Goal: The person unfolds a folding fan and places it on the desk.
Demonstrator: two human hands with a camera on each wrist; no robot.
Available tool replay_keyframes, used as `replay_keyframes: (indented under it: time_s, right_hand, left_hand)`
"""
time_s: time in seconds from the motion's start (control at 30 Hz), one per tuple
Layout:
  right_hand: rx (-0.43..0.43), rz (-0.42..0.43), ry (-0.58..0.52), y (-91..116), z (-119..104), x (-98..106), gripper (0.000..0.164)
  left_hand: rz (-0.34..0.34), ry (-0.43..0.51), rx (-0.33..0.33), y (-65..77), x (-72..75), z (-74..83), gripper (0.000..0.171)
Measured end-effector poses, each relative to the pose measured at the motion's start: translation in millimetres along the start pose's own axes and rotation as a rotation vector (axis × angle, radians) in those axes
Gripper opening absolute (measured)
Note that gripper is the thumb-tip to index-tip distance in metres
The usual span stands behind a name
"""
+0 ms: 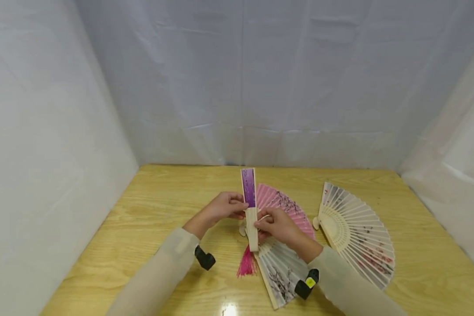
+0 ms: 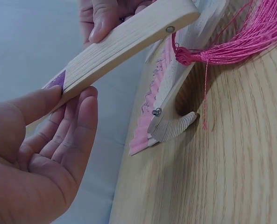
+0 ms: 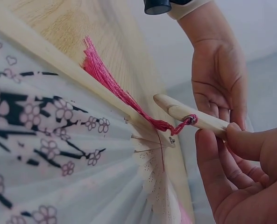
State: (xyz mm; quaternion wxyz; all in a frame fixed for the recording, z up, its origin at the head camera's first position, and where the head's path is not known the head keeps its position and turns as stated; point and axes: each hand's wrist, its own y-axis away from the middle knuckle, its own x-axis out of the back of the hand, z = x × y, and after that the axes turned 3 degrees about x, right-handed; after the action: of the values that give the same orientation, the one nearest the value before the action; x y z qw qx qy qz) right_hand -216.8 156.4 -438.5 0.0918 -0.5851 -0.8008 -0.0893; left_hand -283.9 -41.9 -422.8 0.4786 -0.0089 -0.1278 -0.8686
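A folded purple hand fan (image 1: pixel 249 193) with pale wooden ribs is held upright above the table, between both hands. My left hand (image 1: pixel 226 205) pinches it from the left, thumb on the purple end in the left wrist view. From the other side my right hand (image 1: pixel 278 224) pinches the wooden ribs between thumb and fingers. A pink tassel (image 2: pixel 236 51) hangs from the rivet end. Beneath and behind lie a spread pink fan (image 1: pixel 284 202) and a spread white fan (image 1: pixel 282 272) with dark branches and blossoms, partly covered by my right hand and forearm.
Further right on the wooden table (image 1: pixel 162 188) lies another spread white fan (image 1: pixel 359 237) with grey and red print. White sheeting (image 1: pixel 241 87) stands behind the table and along both sides.
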Motion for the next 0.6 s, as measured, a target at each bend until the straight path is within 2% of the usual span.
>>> replay_keyframes:
  time_s: [0.2, 0.43, 0.6]
  right_hand:
    - [0.005, -0.001, 0.0, 2.3, -2.1, 0.3, 0.016]
    - [-0.033, 0.021, 0.003, 3.0, -4.2, 1.4, 0.015]
    - [-0.049, 0.039, -0.006, 1.2, -3.1, 2.8, 0.013]
  left_hand:
    - [0.007, 0.031, -0.021, 0.8, -1.4, -2.7, 0.016]
    - [0.016, 0.071, -0.047, 2.1, -4.2, -6.6, 0.021]
    - [0.035, 0.086, -0.054, 1.4, -7.3, -8.3, 0.016]
